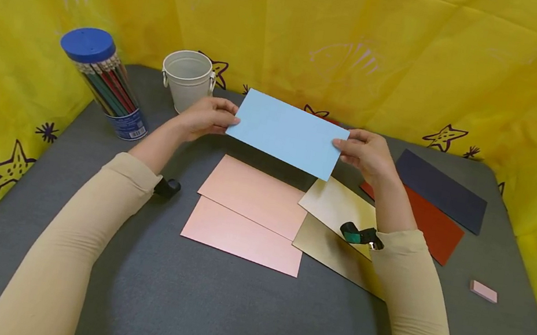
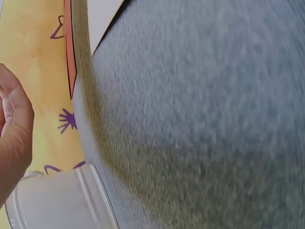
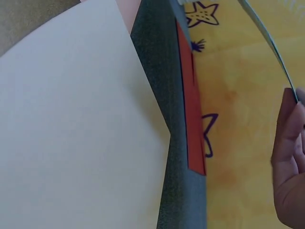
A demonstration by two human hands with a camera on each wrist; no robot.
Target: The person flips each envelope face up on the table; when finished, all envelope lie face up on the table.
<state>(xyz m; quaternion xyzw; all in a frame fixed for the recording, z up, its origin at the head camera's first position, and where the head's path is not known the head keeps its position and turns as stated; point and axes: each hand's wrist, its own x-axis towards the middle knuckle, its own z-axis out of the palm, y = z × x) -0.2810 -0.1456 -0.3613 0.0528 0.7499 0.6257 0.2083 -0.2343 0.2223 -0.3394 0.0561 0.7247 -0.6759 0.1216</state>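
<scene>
A light blue rectangular card (image 1: 286,134) is held up above the table, tilted, its right end lower than its left. My left hand (image 1: 205,118) pinches its left end, thumb on the near face. At the other end, my right hand (image 1: 367,151) pinches the card between thumb and fingers. The right wrist view catches that card (image 3: 274,45) almost edge-on; the left wrist view has only part of the left hand (image 2: 14,119). Below lie two overlapping pink cards (image 1: 253,194), with a cream card (image 1: 339,202) and a tan card (image 1: 326,250) to their right.
A blue-lidded tub of pencils (image 1: 108,80) and a white bucket (image 1: 188,84) stand at back left. Right of the right forearm are a navy card (image 1: 444,189), a red card (image 1: 433,226) and a pink eraser (image 1: 483,291). Yellow patterned cloth (image 1: 290,30) surrounds the table.
</scene>
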